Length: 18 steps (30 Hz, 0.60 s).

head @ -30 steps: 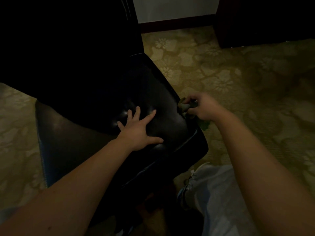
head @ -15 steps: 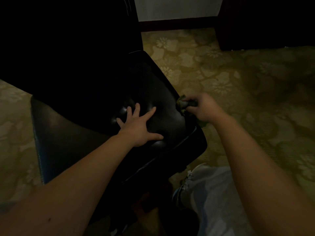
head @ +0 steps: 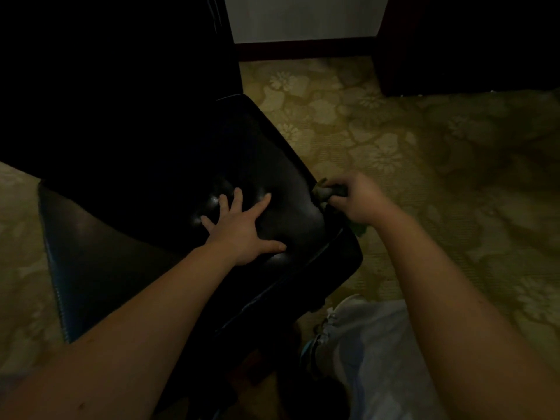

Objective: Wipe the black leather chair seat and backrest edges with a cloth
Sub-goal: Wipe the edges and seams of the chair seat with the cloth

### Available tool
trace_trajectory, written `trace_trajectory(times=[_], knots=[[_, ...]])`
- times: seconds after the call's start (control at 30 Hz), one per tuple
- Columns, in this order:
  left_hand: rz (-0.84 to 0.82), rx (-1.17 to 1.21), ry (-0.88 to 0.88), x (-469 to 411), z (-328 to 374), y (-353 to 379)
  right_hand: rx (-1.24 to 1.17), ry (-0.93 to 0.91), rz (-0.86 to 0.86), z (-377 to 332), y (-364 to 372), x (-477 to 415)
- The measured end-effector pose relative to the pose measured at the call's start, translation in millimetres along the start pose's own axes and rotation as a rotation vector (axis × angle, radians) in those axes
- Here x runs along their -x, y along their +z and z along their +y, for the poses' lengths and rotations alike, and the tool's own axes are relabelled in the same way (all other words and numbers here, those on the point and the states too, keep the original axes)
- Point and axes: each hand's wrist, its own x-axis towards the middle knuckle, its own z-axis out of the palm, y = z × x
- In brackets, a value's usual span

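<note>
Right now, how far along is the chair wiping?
Done: cannot tell; the dim light shows no wiped patches on the seat. In hand: the right hand grips the cloth against the seat's right edge, while the left hand presses flat on its middle. Left: the backrest, deep in shadow, has no cloth near it.

The left hand [head: 242, 228] lies flat on the middle of the seat [head: 272, 165] and blocks it. The right hand [head: 360, 201], gripping the cloth [head: 325, 192], occupies the right edge. The far corner of the seat is free. Open carpet [head: 424, 147] lies to the right, with furniture [head: 469, 40] beyond it.
</note>
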Motion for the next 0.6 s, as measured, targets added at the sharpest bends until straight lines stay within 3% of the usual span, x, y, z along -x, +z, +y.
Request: trace_trajectory(times=[0.23,0.33,0.5,0.6], knots=[[-0.011,-0.013,-0.006,1,3,-3,0.076,-0.188,0.110,-12,9,-1],[-0.009,-0.023,-0.014,0,4,-3,0.068,-0.159,0.110,-14,7,-3],[-0.010,-0.036,-0.014,0,4,-3,0.032,-0.004,-0.056,-8,-11,6],[-0.022,-0.043,-0.020,1,5,-5,0.054,-0.013,-0.022,-8,-5,6]])
